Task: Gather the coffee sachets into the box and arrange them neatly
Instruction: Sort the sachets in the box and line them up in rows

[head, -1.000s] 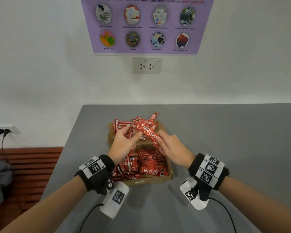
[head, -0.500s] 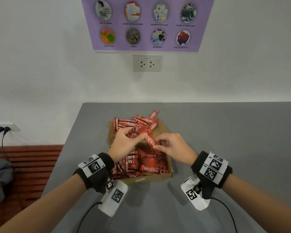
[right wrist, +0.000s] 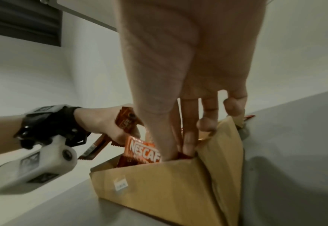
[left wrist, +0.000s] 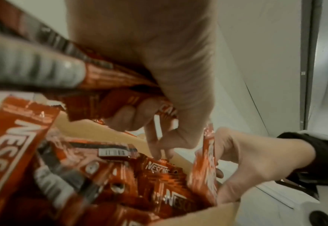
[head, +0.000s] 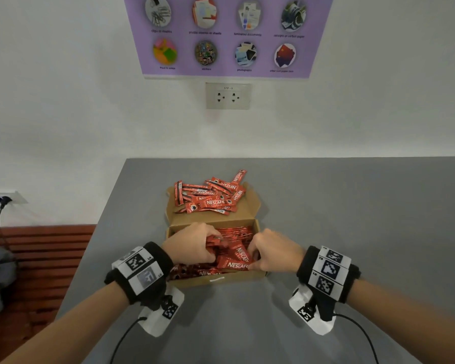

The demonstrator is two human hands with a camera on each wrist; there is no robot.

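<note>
While we lean over the grey table [head: 352,232], our left hand [head: 192,244] curled round a bunch of sachets [head: 216,245] inside the cardboard box [head: 221,278], our right hand [head: 272,252] pinching one sachet [head: 233,264] there, loose pile [head: 210,195] on the lid behind.

the box [head: 216,279] sits on the desk [head: 352,219], near its left edge and close to the person. its open lid [head: 250,206] lies flat behind it, toward the wall, with a loose heap of sachets [head: 210,198] on it. more sachets [head: 237,233] lie inside the box. the left hand [head: 192,244] is in the box's left half, the right hand [head: 273,252] in its right half, with a few sachets [head: 234,261] between them. a wall socket [head: 227,95] is on the wall behind the desk, below a poster [head: 226,35].
</note>
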